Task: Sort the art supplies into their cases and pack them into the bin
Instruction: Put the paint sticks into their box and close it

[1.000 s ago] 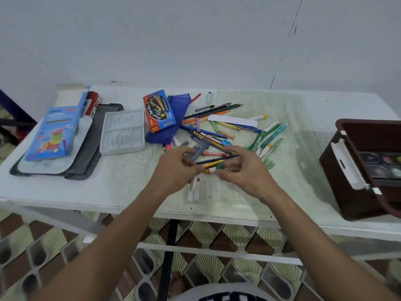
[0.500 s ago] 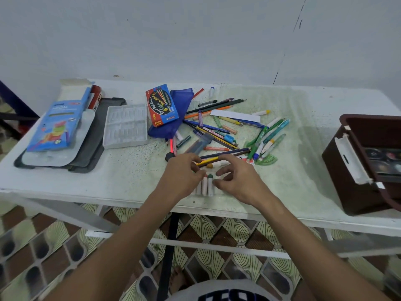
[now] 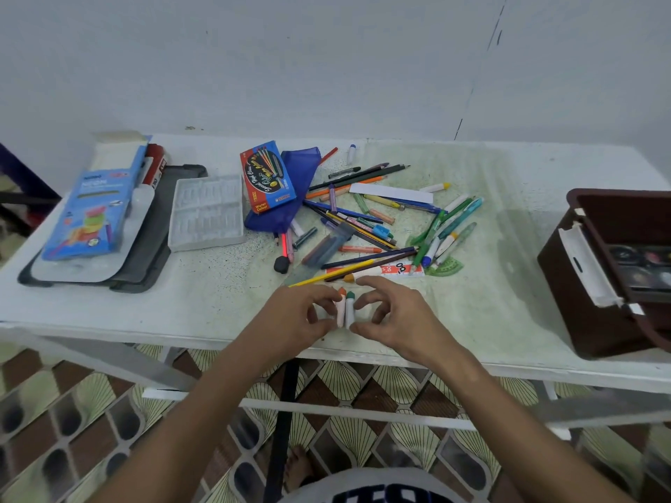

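Both hands, left (image 3: 297, 317) and right (image 3: 394, 321), pinch a few white crayons (image 3: 345, 310), maybe three, at the table (image 3: 181, 303) edge.

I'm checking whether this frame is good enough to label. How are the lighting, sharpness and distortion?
Head view: soft, even light, no hard glare on the table; a faint shadow left of the bin. The pile of pencils is fairly sharp, while both hands look slightly soft. Wide-angle bending bows the table's edges.
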Action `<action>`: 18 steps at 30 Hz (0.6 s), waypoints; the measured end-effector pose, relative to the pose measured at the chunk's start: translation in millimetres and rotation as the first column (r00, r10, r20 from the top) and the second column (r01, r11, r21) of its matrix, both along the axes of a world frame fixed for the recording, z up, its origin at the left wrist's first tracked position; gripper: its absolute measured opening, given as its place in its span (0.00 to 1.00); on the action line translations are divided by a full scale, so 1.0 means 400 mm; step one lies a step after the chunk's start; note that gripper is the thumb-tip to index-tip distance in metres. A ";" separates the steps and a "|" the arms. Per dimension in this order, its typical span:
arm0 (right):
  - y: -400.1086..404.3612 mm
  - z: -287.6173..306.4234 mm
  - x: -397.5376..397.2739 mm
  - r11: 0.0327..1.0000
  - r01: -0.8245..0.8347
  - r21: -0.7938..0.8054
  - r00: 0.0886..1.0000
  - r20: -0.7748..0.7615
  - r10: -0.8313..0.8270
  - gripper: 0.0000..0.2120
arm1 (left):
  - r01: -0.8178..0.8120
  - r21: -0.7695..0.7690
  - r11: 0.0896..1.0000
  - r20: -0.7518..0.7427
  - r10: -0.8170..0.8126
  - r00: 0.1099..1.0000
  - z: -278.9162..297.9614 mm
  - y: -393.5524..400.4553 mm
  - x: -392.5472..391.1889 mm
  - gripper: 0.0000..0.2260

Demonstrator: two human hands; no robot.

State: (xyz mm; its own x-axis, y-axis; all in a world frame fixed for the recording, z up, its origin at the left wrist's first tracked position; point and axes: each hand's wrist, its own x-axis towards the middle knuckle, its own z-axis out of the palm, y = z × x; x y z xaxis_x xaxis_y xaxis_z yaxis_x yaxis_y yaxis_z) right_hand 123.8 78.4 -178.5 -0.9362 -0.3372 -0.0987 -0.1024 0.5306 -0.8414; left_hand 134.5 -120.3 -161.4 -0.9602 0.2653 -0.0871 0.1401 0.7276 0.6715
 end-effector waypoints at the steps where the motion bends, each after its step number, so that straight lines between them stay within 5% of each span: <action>1: -0.001 -0.002 -0.001 1.000 0.001 0.002 1.000 -0.006 -0.001 0.32 | -0.002 -0.002 1.000 -0.008 0.002 1.000 -0.002 0.001 0.001 0.16; 18: -0.003 -0.008 -0.017 1.000 0.022 0.016 1.000 -0.011 -0.022 0.26 | 0.009 -0.008 1.000 0.018 -0.009 1.000 -0.011 0.008 -0.025 0.19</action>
State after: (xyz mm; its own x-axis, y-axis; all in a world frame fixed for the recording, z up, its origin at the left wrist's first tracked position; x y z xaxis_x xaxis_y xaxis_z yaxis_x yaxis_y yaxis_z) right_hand 116.8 77.4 -181.8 -0.9445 -0.3149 -0.0937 -0.0997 0.5465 -0.8315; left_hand 124.3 -117.2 -165.9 -0.9560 0.2732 -0.1067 0.1346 0.7319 0.6679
